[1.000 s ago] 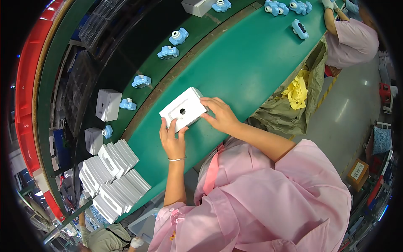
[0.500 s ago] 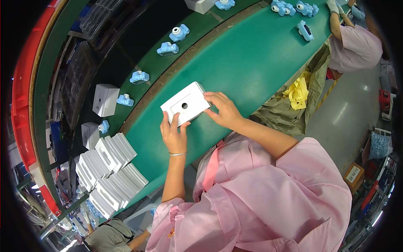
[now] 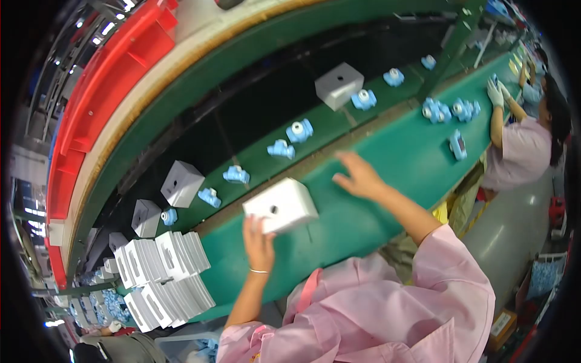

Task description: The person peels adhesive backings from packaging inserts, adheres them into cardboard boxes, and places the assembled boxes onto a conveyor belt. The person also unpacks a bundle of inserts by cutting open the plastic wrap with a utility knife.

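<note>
A white box [image 3: 293, 199] with a small dark round hole in its top sits on the green work surface in front of me. My left hand [image 3: 258, 243] grips its near left edge, fingers on the top and the thumb along the near side. Off to the right of the box, my right hand [image 3: 361, 176] reaches out over the surface, slightly blurred. Its fingers are stretched and nothing is in it. Beyond the box, blue toy-like cameras [image 3: 236, 175] stand in a spaced row on the darker green strip.
Stacked white trays [image 3: 181, 254] fill the left end of the surface. Grey-white boxes [image 3: 183, 183] stand on the strip. More blue cameras [image 3: 436, 111] lie at far right, near a co-worker in pink [image 3: 523, 145]. A red bin [image 3: 115, 78] lines the far left.
My right hand has let go of the white box and moved away to the right and forward. My left hand stays on the box. The head view has shifted, showing more of the strip.
</note>
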The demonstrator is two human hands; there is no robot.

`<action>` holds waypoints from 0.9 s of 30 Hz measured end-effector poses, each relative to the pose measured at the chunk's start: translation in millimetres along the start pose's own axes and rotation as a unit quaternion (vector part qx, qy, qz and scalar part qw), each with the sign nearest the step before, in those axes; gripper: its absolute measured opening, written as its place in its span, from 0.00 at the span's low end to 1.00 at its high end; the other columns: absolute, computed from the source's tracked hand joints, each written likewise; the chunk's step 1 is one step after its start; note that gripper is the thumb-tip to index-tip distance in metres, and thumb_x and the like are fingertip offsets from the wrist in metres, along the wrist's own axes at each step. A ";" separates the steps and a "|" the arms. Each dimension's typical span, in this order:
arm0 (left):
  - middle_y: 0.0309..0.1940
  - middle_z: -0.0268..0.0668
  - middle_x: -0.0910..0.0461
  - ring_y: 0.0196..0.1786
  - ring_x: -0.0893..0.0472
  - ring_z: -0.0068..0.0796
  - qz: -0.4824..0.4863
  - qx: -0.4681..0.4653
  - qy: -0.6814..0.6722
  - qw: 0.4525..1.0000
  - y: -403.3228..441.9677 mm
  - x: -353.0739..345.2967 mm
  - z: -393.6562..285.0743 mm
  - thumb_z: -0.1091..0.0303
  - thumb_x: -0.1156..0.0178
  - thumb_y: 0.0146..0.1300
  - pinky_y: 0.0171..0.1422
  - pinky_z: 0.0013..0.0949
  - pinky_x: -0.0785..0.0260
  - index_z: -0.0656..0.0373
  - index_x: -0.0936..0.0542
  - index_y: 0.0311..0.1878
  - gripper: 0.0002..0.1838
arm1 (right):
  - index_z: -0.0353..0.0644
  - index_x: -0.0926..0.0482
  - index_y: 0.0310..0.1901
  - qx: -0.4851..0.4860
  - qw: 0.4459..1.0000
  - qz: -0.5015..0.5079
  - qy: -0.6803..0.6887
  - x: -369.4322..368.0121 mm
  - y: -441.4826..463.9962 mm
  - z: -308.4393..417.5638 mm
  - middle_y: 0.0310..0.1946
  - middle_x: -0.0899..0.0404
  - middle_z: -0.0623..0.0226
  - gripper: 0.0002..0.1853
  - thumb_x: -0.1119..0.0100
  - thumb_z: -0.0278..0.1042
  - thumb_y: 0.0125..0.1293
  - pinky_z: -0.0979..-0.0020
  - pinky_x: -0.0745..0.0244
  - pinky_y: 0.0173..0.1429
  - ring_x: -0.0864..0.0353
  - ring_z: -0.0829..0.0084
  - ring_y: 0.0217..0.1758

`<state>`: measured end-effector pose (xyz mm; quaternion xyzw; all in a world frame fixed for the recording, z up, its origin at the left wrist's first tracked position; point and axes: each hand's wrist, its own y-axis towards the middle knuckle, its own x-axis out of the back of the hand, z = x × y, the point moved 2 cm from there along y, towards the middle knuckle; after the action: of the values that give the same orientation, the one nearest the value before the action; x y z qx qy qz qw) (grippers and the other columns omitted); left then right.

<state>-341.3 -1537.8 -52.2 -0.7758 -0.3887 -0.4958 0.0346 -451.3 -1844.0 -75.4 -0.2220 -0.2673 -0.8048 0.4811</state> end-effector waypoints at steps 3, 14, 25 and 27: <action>0.62 0.48 0.38 0.63 0.36 0.50 -0.093 0.041 0.063 0.993 100.7 25.7 20.1 0.72 0.42 0.56 0.66 0.43 0.44 0.61 0.30 0.57 0.23 | 0.37 0.37 0.58 0.028 0.985 -0.057 -0.162 44.7 99.0 -53.3 0.51 0.31 0.54 0.32 0.40 0.29 0.50 0.62 0.32 0.56 0.30 0.54 0.53; 0.59 0.44 0.32 0.60 0.33 0.47 -0.076 0.087 0.226 0.967 209.2 -66.8 140.3 0.72 0.41 0.51 0.57 0.42 0.35 0.60 0.28 0.55 0.25 | 0.47 0.33 0.58 0.038 0.921 0.070 -0.380 46.2 216.3 -188.8 0.55 0.31 0.56 0.27 0.49 0.25 0.54 0.61 0.29 0.51 0.30 0.54 0.55; 0.37 0.40 0.21 0.43 0.23 0.43 -0.198 0.352 0.408 0.818 -41.5 145.0 155.3 0.61 0.39 0.55 0.50 0.41 0.33 0.57 0.26 0.52 0.22 | 0.36 0.32 0.51 0.193 0.968 0.057 -0.152 13.9 49.8 94.3 0.41 0.29 0.54 0.27 0.35 0.30 0.46 0.60 0.32 0.47 0.30 0.56 0.43; 0.37 0.40 0.22 0.42 0.24 0.43 -0.160 0.356 0.433 0.812 -58.8 142.3 169.7 0.60 0.40 0.56 0.50 0.43 0.34 0.58 0.25 0.51 0.20 | 0.37 0.32 0.51 0.184 0.964 0.127 -0.146 -42.9 2.0 101.4 0.41 0.29 0.55 0.29 0.33 0.31 0.44 0.61 0.31 0.48 0.30 0.56 0.43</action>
<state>-223.5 -1341.4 -44.2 -0.3411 -0.6016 -0.6057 0.3935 -420.5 -1751.3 -24.4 -0.2768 -0.4480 -0.6325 0.5680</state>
